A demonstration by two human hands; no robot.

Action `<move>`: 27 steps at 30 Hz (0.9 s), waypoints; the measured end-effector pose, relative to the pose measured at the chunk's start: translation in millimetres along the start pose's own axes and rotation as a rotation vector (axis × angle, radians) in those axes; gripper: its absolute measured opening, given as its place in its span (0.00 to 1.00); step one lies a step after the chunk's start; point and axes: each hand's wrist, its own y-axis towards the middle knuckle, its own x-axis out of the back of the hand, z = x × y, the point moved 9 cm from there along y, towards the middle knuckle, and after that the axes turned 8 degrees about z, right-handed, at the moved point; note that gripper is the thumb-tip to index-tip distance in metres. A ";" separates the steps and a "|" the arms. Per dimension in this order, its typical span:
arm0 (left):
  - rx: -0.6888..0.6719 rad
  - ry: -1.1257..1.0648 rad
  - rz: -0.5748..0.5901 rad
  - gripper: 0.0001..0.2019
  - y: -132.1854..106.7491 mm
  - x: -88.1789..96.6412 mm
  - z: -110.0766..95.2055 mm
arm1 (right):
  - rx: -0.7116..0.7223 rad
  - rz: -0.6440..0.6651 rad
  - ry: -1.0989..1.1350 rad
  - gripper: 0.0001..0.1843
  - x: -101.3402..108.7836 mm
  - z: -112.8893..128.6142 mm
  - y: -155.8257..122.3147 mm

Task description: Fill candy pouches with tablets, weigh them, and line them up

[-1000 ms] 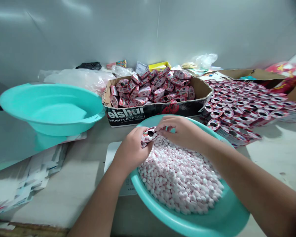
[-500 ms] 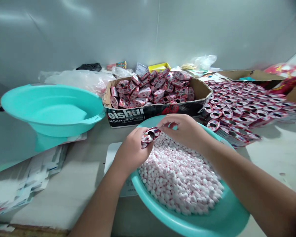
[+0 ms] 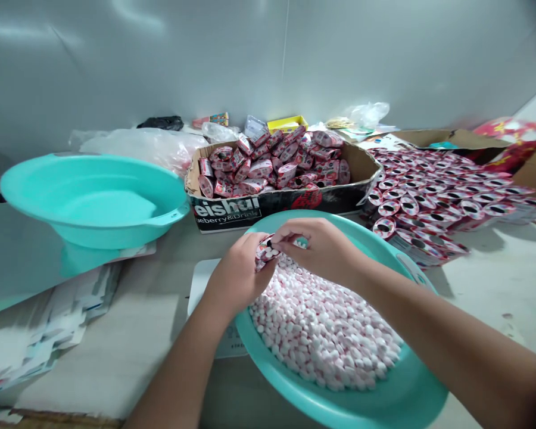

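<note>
My left hand (image 3: 237, 275) is wrapped round a small red and pink candy box (image 3: 265, 250) and holds it over a teal basin (image 3: 384, 405) heaped with small pink and white candies (image 3: 326, 333). My right hand (image 3: 324, 247) is pinched shut at the box's open end, its fingertips touching the box; what it pinches is too small to name. Both hands hover at the far rim of the basin.
A cardboard tray (image 3: 290, 202) of filled red boxes stands behind the basin. Rows of open red boxes (image 3: 442, 190) lie at the right. An empty teal basin (image 3: 93, 196) sits on the left above flat printed cartons (image 3: 40, 322). Plastic bags (image 3: 143, 143) line the wall.
My right hand rose slightly from the box half a second ago, then came back down to its open end. The left hand and box stayed nearly still.
</note>
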 end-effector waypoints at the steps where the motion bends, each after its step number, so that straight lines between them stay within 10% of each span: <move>1: -0.004 0.001 -0.002 0.13 -0.1 0.4 -0.4 | 0.009 -0.002 0.022 0.09 -0.6 1.9 -0.1; 19: 0.044 -0.004 -0.046 0.13 0.2 4.4 -0.2 | 0.041 -0.129 -0.040 0.07 12.3 -6.4 2.6; 27: 0.073 0.033 -0.087 0.17 -2.4 6.4 1.9 | -0.314 0.179 -0.224 0.12 -3.8 -87.4 -6.9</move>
